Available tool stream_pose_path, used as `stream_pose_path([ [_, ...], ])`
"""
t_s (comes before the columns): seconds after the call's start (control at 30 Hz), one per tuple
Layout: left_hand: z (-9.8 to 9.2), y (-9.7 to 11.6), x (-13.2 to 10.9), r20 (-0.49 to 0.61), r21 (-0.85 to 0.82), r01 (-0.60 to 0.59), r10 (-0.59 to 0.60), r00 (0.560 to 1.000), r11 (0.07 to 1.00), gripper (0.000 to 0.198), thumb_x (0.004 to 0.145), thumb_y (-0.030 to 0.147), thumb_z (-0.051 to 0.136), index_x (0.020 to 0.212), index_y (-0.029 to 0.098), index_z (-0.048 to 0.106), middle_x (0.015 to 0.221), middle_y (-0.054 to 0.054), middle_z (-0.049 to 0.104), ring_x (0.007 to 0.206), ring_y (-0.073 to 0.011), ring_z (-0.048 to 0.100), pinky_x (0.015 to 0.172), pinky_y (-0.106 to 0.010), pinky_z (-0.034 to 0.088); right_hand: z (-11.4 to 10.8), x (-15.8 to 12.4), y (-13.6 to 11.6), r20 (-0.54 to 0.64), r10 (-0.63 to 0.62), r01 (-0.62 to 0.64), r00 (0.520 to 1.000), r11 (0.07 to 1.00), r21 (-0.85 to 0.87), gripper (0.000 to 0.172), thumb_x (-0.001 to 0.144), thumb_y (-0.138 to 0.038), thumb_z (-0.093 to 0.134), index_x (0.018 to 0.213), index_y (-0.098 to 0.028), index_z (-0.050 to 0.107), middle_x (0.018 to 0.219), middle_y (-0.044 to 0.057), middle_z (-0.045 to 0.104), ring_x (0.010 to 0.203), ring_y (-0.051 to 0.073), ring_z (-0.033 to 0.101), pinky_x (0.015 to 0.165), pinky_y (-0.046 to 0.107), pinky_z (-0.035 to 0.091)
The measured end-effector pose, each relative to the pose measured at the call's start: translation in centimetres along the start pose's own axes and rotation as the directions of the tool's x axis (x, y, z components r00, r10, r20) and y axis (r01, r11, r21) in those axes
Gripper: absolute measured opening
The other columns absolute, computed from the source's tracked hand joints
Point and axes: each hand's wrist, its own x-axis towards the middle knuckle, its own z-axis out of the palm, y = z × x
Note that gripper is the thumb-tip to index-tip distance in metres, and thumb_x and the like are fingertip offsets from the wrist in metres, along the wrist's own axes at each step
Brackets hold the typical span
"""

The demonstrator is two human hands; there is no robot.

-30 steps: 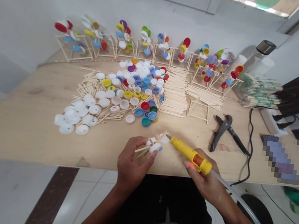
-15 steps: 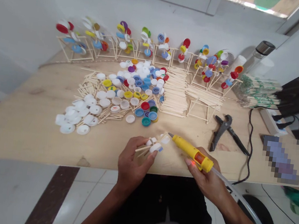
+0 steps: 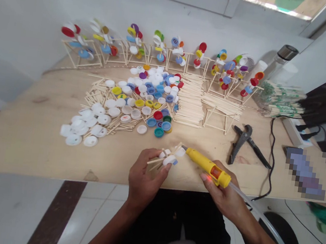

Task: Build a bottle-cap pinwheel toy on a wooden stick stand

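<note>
Over the table's front edge, my left hand is closed on a small wheel of white bottle caps and wooden sticks, with a bit of blue on its right side. My right hand grips a yellow hot glue gun, a clear glue stick running out of its rear. The gun's nozzle points left and meets, or nearly meets, a stick end at the wheel's upper right. A red light glows near my right thumb. Which fingers lie under the gun is hidden.
Loose bottle caps and a bundle of sticks lie beyond my hands. Finished cap wheels on stick frames line the back wall. At right are a black-handled cutter, a phone, a cable and a power strip.
The glue gun has shifted very slightly left, its nozzle closer to the stick end. My left hand and the cap wheel stay almost still.
</note>
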Motion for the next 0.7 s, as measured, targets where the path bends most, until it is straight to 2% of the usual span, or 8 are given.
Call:
stream_pose_path([
  [0.2,-0.1,0.1,0.0,0.003,-0.016,0.027,-0.027,1.0,1.0,0.023,0.079,0.034,0.064,0.098,0.021,0.058,0.092,-0.003,0.062,0.086,-0.0175,0.061,0.079,-0.031,0.051,-0.1,-0.1,-0.3,0.015,-0.009,0.009,1.0,1.0,-0.017,0.023,0.09,-0.037,0.052,0.074,-0.022,0.044,0.065,-0.003,0.045,0.057,0.011,0.045,0.053,0.024,0.036],
  [0.4,-0.2,-0.1,0.0,0.01,-0.076,0.086,-0.085,0.996,0.993,0.022,0.079,0.033,0.064,0.096,0.021,0.06,0.091,-0.002,0.063,0.087,-0.0172,0.062,0.079,-0.029,0.051,-0.2,-0.1,0.6,0.019,0.026,-0.026,0.999,1.0,0.007,0.024,0.089,-0.036,0.054,0.072,-0.021,0.046,0.066,-0.003,0.047,0.056,0.011,0.046,0.052,0.024,0.036],
  [0.53,-0.2,-0.6,-0.1,0.022,-0.14,0.156,-0.155,0.988,0.978,0.023,0.077,0.035,0.066,0.095,0.02,0.062,0.092,-0.002,0.065,0.089,-0.0177,0.063,0.083,-0.03,0.05,-1.1,-0.1,1.7,-0.051,0.078,-0.077,0.996,0.997,0.033,0.016,0.088,-0.036,0.056,0.081,-0.021,0.054,0.069,-0.002,0.054,0.061,0.014,0.054,0.056,0.025,0.043],
  [0.7,-0.2,-1.0,-0.2,0.031,-0.172,0.258,-0.257,0.966,0.951,0.029,0.074,0.039,0.068,0.095,0.019,0.063,0.093,-0.003,0.067,0.09,-0.0192,0.064,0.088,-0.033,0.05,-3.6,0.4,5.0,-0.216,0.085,-0.106,0.973,0.99,-0.089,0.02,0.087,-0.04,0.057,0.09,-0.021,0.059,0.08,0.002,0.063,0.077,0.02,0.062,0.065,0.028,0.048],
])
